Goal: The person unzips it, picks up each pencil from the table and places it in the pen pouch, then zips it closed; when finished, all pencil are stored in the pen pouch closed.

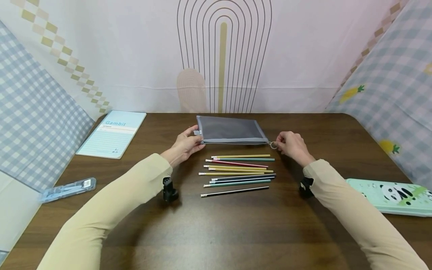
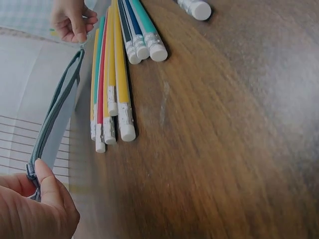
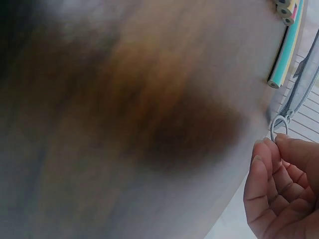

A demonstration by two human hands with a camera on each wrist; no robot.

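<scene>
A grey mesh zipper pouch [image 1: 233, 128] is held up behind a row of pencils, its zipper edge facing me. My left hand [image 1: 186, 145] grips the pouch's left end, thumb and fingers at the zipper slider [image 2: 31, 172] in the left wrist view. At the other end, my right hand [image 1: 293, 147] pinches a small ring [image 3: 279, 124] attached to the pouch corner. The zipper's two edges stand slightly apart in the left wrist view. Several eraser-tipped pencils [image 1: 236, 168], yellow, green, red and dark, lie side by side on the table in front of the pouch.
A light blue notebook [image 1: 113, 133] lies at the back left of the brown table [image 1: 209, 232]. Nearer on that side is a clear blue plastic case [image 1: 69, 189]. A green panda pencil case [image 1: 391, 197] lies on the right, beside my right forearm. Patterned cloth hangs behind.
</scene>
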